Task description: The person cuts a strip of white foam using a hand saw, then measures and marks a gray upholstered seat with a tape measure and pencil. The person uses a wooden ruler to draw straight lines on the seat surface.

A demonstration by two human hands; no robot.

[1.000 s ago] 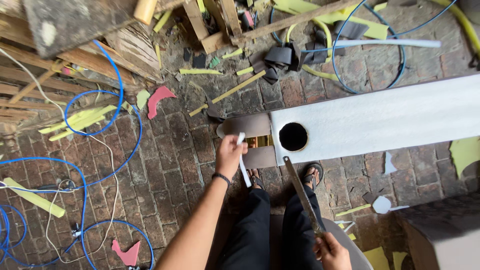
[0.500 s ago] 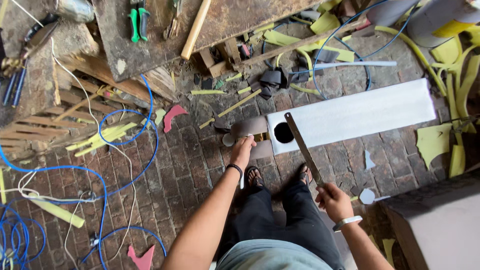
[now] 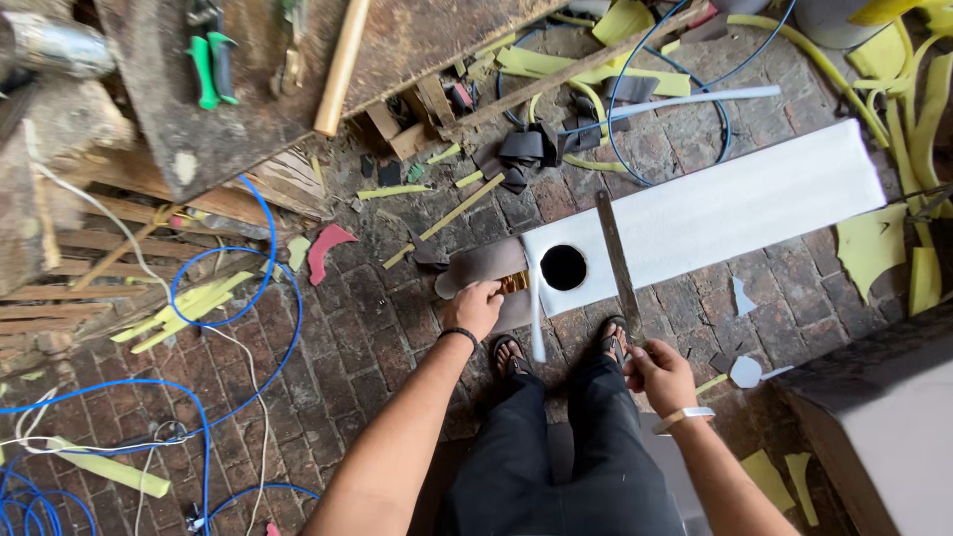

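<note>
A long white foam sheet (image 3: pixel 735 203) with a round black hole (image 3: pixel 563 267) near its left end lies on the brick floor. My right hand (image 3: pixel 659 375) grips the near end of a long metal ruler (image 3: pixel 616 256), which lies across the sheet just right of the hole. My left hand (image 3: pixel 477 307) rests at the sheet's left edge, holding a thin white strip (image 3: pixel 537 328) that hangs down toward my feet. A grey-brown flat piece (image 3: pixel 483 266) lies under the sheet's left end.
Blue hose loops (image 3: pixel 234 298) and yellow foam scraps (image 3: pixel 194 303) cover the floor at left. A wooden board (image 3: pixel 298 69) with green-handled pliers (image 3: pixel 208 65) and a wooden handle sits at the top. More yellow strips lie at right. A grey box (image 3: pixel 893 437) stands lower right.
The ruler has swung from hanging over my legs to lying across the white sheet beside the hole. My left hand stayed at the sheet's left edge.
</note>
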